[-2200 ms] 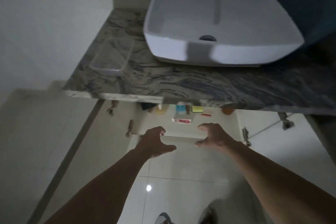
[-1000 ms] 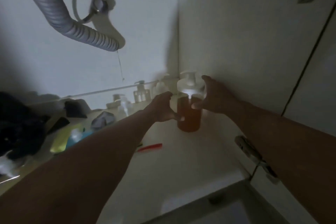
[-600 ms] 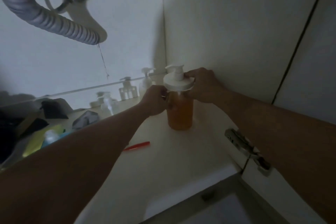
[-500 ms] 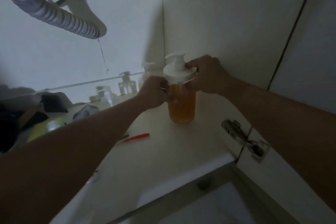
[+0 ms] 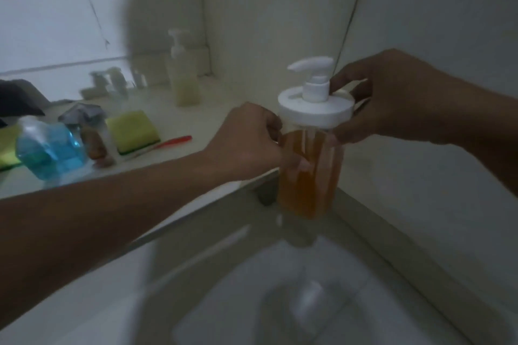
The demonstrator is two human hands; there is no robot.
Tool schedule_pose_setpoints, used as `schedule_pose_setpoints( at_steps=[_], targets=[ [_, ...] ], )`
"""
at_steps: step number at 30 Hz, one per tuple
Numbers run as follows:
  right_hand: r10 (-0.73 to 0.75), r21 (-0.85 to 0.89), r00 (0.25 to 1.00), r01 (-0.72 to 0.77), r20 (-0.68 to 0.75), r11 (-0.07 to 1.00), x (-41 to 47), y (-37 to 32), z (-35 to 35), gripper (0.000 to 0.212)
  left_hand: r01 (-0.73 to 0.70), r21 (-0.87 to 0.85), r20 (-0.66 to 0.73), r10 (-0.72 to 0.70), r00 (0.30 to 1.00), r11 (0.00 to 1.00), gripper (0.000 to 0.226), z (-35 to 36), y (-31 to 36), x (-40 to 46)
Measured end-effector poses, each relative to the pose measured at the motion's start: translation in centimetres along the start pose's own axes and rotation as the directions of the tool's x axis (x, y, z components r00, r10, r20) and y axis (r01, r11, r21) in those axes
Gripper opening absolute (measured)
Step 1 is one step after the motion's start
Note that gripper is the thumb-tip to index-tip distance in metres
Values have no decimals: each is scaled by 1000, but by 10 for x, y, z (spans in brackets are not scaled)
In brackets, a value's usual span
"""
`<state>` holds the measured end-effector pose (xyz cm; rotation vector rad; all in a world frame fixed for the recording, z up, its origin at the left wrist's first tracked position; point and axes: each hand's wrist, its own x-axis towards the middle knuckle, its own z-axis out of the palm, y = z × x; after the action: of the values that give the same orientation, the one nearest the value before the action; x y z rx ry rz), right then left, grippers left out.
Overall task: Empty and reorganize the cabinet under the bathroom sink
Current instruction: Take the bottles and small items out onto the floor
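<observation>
Far left, near the shelf's front edge: clear bottle of blue liquid, lying tilted. Just right of it, a yellow rectangular sponge with green underside lies flat, and a thin red stick-like item, too blurred to identify, sits at the sponge's right end. Toward the back right corner of the white cabinet shelf, a pale translucent pump bottle stands upright, well apart from your hands.

Your left hand is curled around the upper body of the clear pump bottle of amber liquid with white lid and pump head. That bottle is upright, in the air over the shelf's front edge, its base off the shelf. Your right hand pinches the white lid rim, fingers wrapped behind it.
</observation>
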<state>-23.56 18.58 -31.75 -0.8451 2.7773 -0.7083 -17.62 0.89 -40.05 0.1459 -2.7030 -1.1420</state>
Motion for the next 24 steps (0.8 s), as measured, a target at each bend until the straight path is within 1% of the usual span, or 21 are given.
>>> schedule_pose_setpoints(
  at_steps=[3, 7, 10, 12, 16, 20, 22, 24],
  targets=[
    [50, 19, 999, -50, 14, 999, -14, 29, 23, 66, 6, 42, 30, -7, 1000, 999, 51, 35, -10, -13],
    [87, 25, 996, -87, -17, 996, -20, 65, 75, 68, 33, 20, 116, -35, 993, 999, 43, 88, -40, -21],
    [134, 10, 991, -134, 0, 991, -15, 89, 118, 68, 93, 30, 182, -97, 979, 995, 38, 121, -68, -13],
    [162, 6, 986, -162, 29, 987, -8, 106, 143, 74, 121, 60, 209, -131, 969, 991, 33, 136, -81, -7],
    [166, 62, 982, -172, 90, 983, 1, 126, 168, 88, 149, 48, 245, -156, 957, 988, 31, 153, -103, 5],
    [158, 59, 985, -162, 74, 985, 6, 128, 173, 87, 178, 45, 307, -183, 934, 983, 31, 153, -114, 15],
    [156, 20, 982, -158, 106, 987, 10, 127, 171, 86, 165, 63, 344, -176, 922, 984, 33, 148, -112, 16],
    [151, -105, 974, -134, 169, 985, 18, 124, 162, 80, 129, 121, 416, -168, 894, 984, 29, 138, -105, 17]
  ],
)
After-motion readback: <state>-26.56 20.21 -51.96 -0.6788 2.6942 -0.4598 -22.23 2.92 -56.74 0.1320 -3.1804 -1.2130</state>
